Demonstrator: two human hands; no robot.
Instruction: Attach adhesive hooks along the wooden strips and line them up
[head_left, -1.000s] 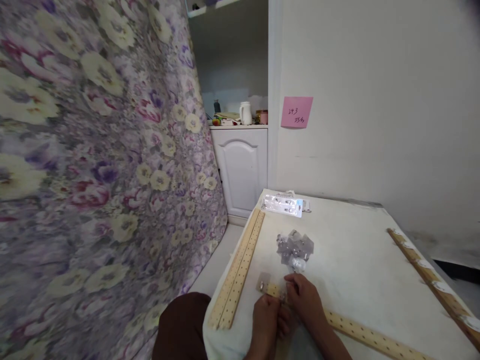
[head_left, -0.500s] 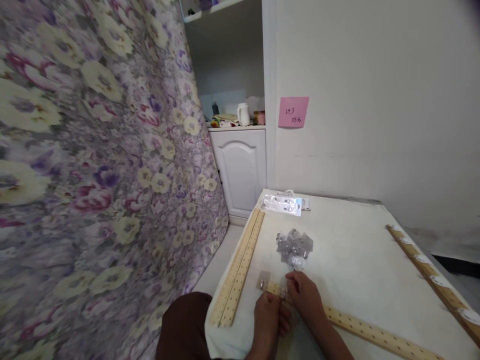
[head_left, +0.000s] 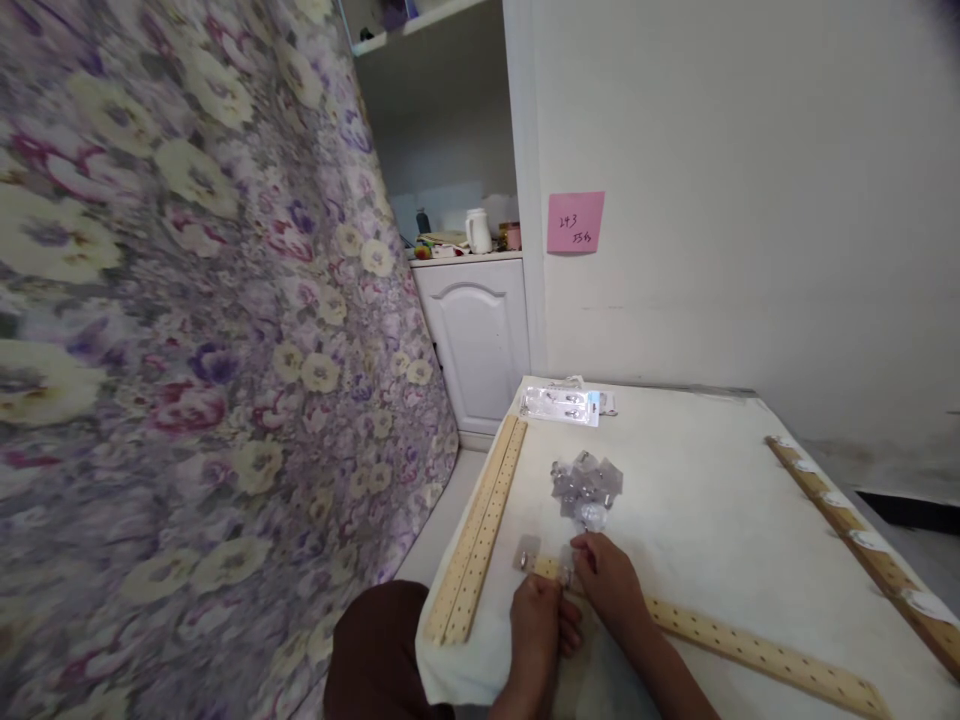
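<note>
At the lower edge of the frame, a brown-clad knee (head_left: pixel 379 650) showed beside the desk (head_left: pixel 690 500). The left hand (head_left: pixel 536 610) curled against a wooden strip with holes (head_left: pixel 757 645), which ran from lower centre toward the lower right; whether its grip was closed on the wood could not be told. The right hand (head_left: pixel 604 570) had its fingertips bunched narrowly beside the strip's left part, and what they held, if anything, was too small to tell. A clear patch (head_left: pixel 529 549) with a metal bit sat at the strip's left end. Two more strips (head_left: pixel 480 540) lay side by side left of the hands, and just beyond the hands was a pile of clear patches (head_left: pixel 589 480). Another strip bearing white discs (head_left: pixel 840 520) lay at far right. Behind were clear packaging (head_left: pixel 559 405), a cabinet (head_left: pixel 480 345), a white jug (head_left: pixel 478 231) and a pink note (head_left: pixel 574 222).
</note>
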